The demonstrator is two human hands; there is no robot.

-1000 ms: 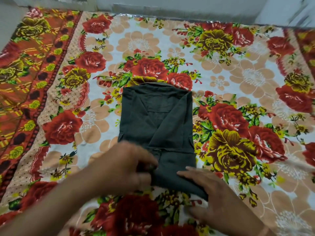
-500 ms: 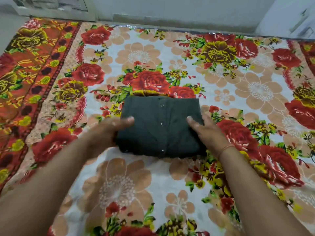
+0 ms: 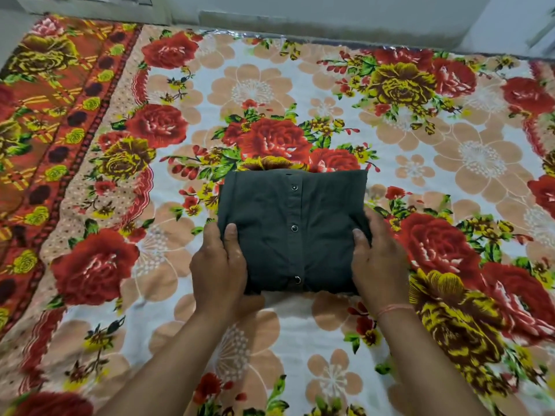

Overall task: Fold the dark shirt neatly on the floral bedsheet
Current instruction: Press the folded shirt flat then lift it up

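The shirt [image 3: 294,232] lies folded on the bedsheet [image 3: 300,331], about in the middle. The left hand [image 3: 219,265] holds its near left corner. The right hand [image 3: 380,259] holds its near right corner. Both thumbs lie on top. A wall [image 3: 300,13] stands past the bedsheet's far edge.

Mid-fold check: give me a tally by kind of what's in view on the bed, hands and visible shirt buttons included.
dark shirt: 1, folded
buttons showing on it: 3
floral bedsheet: 1
hands: 2, left hand and right hand, each gripping a side of the shirt
wrist thread on the right wrist: 1
Total: 8
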